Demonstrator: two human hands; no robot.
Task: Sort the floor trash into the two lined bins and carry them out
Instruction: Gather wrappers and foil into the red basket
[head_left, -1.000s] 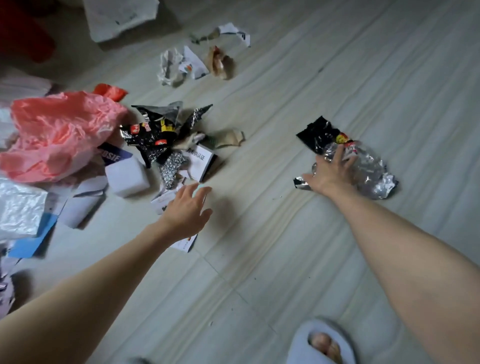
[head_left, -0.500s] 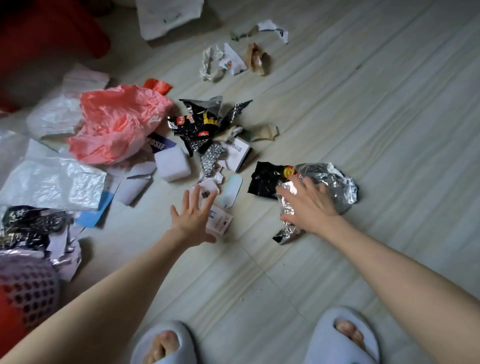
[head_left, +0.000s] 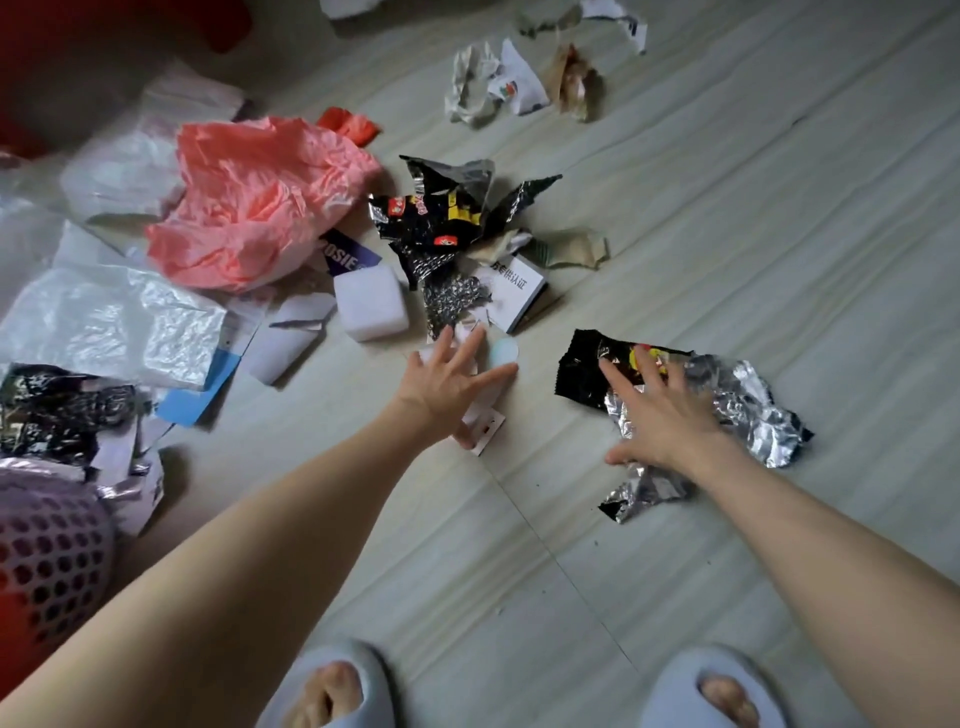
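Head view: the right hand (head_left: 662, 415) lies flat with fingers spread and straight on a crumpled foil wrapper (head_left: 737, 410), black and printed at its left end, silver toward the right. The fingertips reach onto the black part while the palm covers the silver middle; a torn silver tail sticks out below the wrist toward the person. Nothing is curled round it, the hand only presses it to the floor (head_left: 753, 234).

The left hand (head_left: 447, 387) is also open, fingers fanned, over a small white card (head_left: 485, 428) whose corner shows beneath the palm; whether the palm touches it I cannot tell. A pale blue oval scrap (head_left: 505, 351) sits just beyond the index finger.

Ahead of the left fingertips the main heap begins: a white foam block (head_left: 370, 304), a black snack wrapper (head_left: 441, 218) torn open, a small printed box (head_left: 517, 291), and a pink plastic bag (head_left: 254, 202) to the left. Clear plastic sheets (head_left: 114, 322) and more black foil spread to the left edge, where a perforated pink basket (head_left: 49, 566) stands at the lower left. Crumpled paper scraps (head_left: 498, 85) lie well apart at the top.

Bare floor runs between the two hands and all along the right side. Two pale slippers (head_left: 717, 686) stand at the bottom edge
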